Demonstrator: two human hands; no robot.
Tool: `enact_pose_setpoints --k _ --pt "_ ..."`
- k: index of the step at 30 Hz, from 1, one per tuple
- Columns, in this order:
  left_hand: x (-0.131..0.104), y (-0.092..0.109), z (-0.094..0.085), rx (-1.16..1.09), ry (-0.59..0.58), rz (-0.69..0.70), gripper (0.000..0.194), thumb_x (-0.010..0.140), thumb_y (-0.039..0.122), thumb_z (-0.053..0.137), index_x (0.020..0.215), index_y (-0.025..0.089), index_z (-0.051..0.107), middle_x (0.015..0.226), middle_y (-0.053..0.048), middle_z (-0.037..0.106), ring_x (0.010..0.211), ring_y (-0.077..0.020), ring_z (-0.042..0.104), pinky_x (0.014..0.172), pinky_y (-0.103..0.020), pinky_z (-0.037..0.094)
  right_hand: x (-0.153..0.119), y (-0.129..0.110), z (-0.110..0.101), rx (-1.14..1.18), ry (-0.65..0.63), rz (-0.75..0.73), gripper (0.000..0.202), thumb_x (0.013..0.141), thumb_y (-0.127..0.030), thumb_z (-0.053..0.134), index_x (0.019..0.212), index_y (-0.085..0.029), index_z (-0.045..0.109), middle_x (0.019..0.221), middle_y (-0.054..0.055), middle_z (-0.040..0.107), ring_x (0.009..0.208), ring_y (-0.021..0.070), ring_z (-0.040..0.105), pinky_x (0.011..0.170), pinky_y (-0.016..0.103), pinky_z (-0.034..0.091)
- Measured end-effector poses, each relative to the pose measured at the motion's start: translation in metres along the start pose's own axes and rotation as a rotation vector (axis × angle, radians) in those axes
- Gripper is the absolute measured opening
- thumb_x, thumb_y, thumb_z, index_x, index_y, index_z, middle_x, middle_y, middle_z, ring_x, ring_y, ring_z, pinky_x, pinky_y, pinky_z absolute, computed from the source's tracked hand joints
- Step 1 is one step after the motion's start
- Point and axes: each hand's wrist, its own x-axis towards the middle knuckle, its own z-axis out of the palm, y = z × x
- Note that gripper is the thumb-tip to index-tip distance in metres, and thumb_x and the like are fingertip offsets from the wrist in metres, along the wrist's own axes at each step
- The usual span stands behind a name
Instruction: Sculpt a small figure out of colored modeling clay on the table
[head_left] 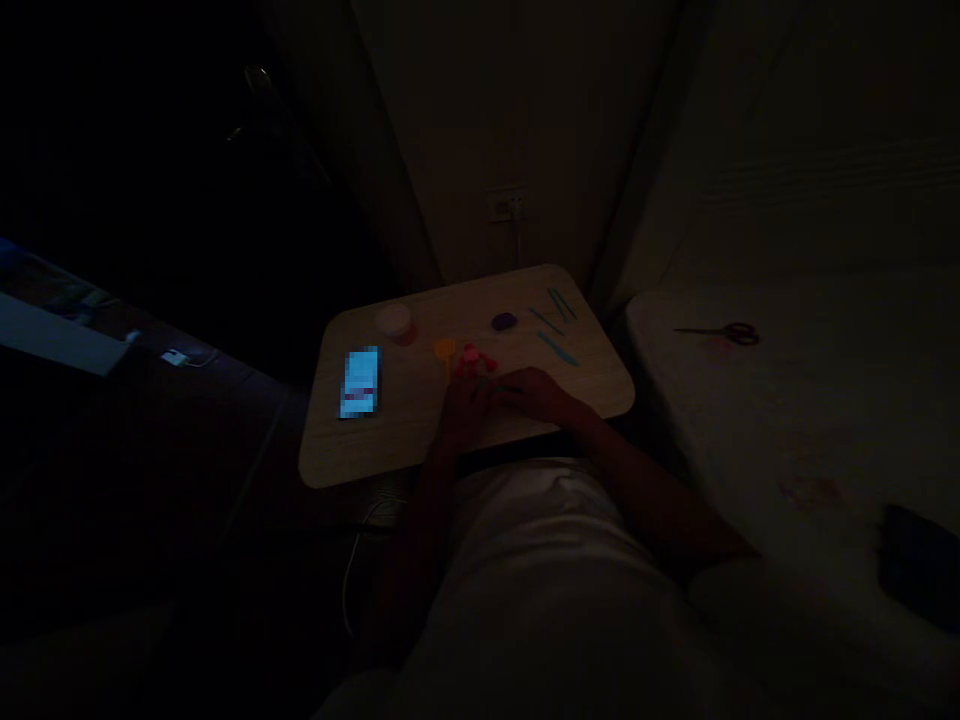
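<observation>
In the dim light, my left hand (466, 405) rests low over the small table (405, 420), just in front of a pink figure (471, 356) of rounded, clay-like lumps. My right hand (534, 392) comes in from the right with its fingers bent and closed, fingertips close to the left hand's. A thin dark strip shows at the right fingers; its kind is too dark to make out. The left fingertips are lost in shadow beside the pink lumps. An orange tool (445, 350) with a broad head lies just left of the figure. Behind it sits a dark purple lump (504, 321).
Several teal stick tools, one a knife shape (557, 349), lie at the table's right. A pale tub (396, 322) and a lit phone (360, 383) are at its left. Scissors (726, 333) lie on the white surface (720, 420) to the right. A wall socket (507, 204) is behind.
</observation>
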Motion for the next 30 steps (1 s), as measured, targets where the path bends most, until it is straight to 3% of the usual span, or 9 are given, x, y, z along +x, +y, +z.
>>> enact_pose_setpoints --k 8,12,15,21,25,30 --pt "-0.001 0.0 0.005 -0.033 0.058 -0.074 0.047 0.099 0.055 0.051 0.067 0.021 0.058 0.067 -0.004 0.062 0.068 -0.0193 0.055 0.071 -0.034 0.046 -0.001 -0.005 -0.003 0.033 0.019 0.038 0.046 0.103 -0.05 0.052 0.084 -0.016 0.076 0.076 0.004 0.073 0.069 0.0159 0.06 0.068 0.026 0.036" --pt "-0.003 -0.007 0.006 -0.127 0.123 -0.101 0.047 0.1 0.058 0.046 0.078 0.02 0.065 0.08 -0.006 0.069 0.081 -0.021 0.062 0.08 -0.035 0.052 -0.003 -0.009 -0.005 0.125 0.066 0.053 0.046 0.105 -0.05 0.046 0.09 -0.017 0.075 0.076 0.003 0.071 0.069 0.0159 0.058 0.069 0.026 0.038" --pt "-0.004 -0.01 0.006 -0.159 0.154 -0.104 0.046 0.101 0.058 0.044 0.09 0.021 0.069 0.092 -0.008 0.072 0.091 -0.0232 0.065 0.084 -0.037 0.054 -0.003 -0.009 -0.005 0.179 0.108 0.043 0.041 0.104 -0.048 0.048 0.098 -0.018 0.075 0.087 0.005 0.075 0.076 0.0174 0.062 0.075 0.027 0.042" --pt "-0.003 -0.003 0.005 -0.174 0.058 -0.085 0.049 0.097 0.06 0.05 0.076 0.02 0.065 0.076 -0.005 0.066 0.074 -0.0196 0.059 0.072 -0.033 0.05 -0.003 -0.007 -0.005 0.158 0.112 0.05 0.037 0.102 -0.044 0.05 0.102 -0.017 0.075 0.093 0.006 0.076 0.082 0.0188 0.065 0.08 0.028 0.045" --pt "-0.002 0.004 0.004 -0.134 0.004 -0.025 0.042 0.095 0.055 0.057 0.077 0.018 0.066 0.075 -0.003 0.066 0.073 -0.0182 0.058 0.074 -0.032 0.05 -0.002 -0.005 -0.006 0.165 0.11 0.022 0.035 0.101 -0.041 0.05 0.107 -0.017 0.074 0.102 0.008 0.077 0.088 0.0201 0.066 0.084 0.029 0.047" --pt "-0.002 0.011 0.003 -0.1 -0.017 -0.025 0.035 0.093 0.051 0.063 0.086 0.017 0.07 0.08 -0.003 0.07 0.075 -0.0172 0.059 0.074 -0.029 0.049 -0.003 -0.004 -0.006 0.12 0.088 0.036 0.035 0.103 -0.041 0.048 0.102 -0.018 0.074 0.09 0.006 0.075 0.077 0.0181 0.062 0.075 0.028 0.044"
